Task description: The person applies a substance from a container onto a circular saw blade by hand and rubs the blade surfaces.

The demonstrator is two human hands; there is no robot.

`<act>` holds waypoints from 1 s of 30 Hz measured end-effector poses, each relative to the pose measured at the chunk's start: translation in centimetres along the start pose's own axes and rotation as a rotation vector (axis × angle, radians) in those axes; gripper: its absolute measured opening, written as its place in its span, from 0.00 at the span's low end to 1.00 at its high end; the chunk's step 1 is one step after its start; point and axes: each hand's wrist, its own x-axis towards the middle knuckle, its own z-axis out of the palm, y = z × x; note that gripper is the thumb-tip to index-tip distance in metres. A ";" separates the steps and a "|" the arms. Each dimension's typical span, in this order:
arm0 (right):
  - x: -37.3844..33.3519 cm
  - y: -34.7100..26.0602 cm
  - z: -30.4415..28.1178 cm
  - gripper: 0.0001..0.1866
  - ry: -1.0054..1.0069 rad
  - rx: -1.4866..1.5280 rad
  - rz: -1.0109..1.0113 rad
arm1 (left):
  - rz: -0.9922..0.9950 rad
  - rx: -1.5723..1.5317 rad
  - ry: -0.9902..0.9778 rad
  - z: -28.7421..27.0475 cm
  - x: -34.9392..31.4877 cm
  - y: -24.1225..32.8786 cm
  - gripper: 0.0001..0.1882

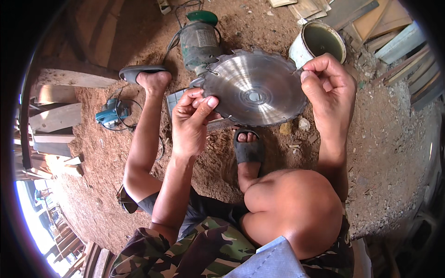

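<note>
A round steel circular saw blade (278, 78) with a toothed rim and a small centre hole is held up in front of me, its flat face toward me. My left hand (192, 113) pinches its left edge between thumb and fingers. On the opposite side, my right hand (331, 85) is closed at the rim, thumb and forefinger pressed together at a tooth. Whether anything small sits between those fingertips is too fine to tell. Just behind the blade's upper left stands a green-grey bench grinder or similar motor tool (200, 44), partly hidden by the blade.
A white bucket (296, 48) with a dirty inside stands beyond my right hand. A teal power tool (111, 113) with a cord lies on the sawdust-covered ground (102, 162) at left. Wood offcuts (371, 21) lie at the far right, boards (58, 118) at the left. My sandalled foot (248, 146) is below the blade.
</note>
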 end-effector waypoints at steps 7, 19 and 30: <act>-0.2 0.3 -0.1 0.03 -0.012 0.037 -0.017 | 0.031 0.048 0.015 -0.3 -0.3 0.0 0.10; -0.5 0.6 -0.4 0.05 -0.044 0.077 0.097 | 0.020 0.075 0.018 -0.4 -0.6 0.8 0.12; -0.4 1.3 -0.4 0.03 -0.055 0.044 0.013 | 0.005 0.127 -0.022 -0.6 -0.9 0.8 0.12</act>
